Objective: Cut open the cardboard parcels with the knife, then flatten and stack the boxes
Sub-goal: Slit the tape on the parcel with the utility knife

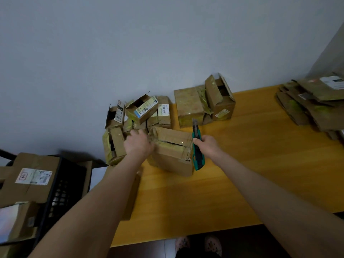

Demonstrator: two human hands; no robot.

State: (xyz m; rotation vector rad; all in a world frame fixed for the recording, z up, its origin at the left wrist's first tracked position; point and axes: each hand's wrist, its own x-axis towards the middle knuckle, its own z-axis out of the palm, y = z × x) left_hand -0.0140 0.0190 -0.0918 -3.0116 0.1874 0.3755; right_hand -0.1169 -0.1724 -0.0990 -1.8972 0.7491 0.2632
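A taped cardboard parcel (173, 151) stands on the yellow table (242, 164) in front of me, with a dark slit along its top tape seam. My left hand (138, 144) grips the parcel's upper left corner. My right hand (208, 146) holds a green utility knife (197, 148) just right of the parcel, blade out and pointing up and away. Several more parcels (141, 112), some with open flaps, are heaped behind it against the wall. A stack of flattened boxes (312, 105) lies at the table's far right.
Two larger boxes (204, 103) stand at the back middle of the table. Left of the table, a black crate (61, 187) holds a labelled cardboard box (28, 179). The grey wall (149, 43) runs behind the table. My slippered feet (197, 244) show below the near edge.
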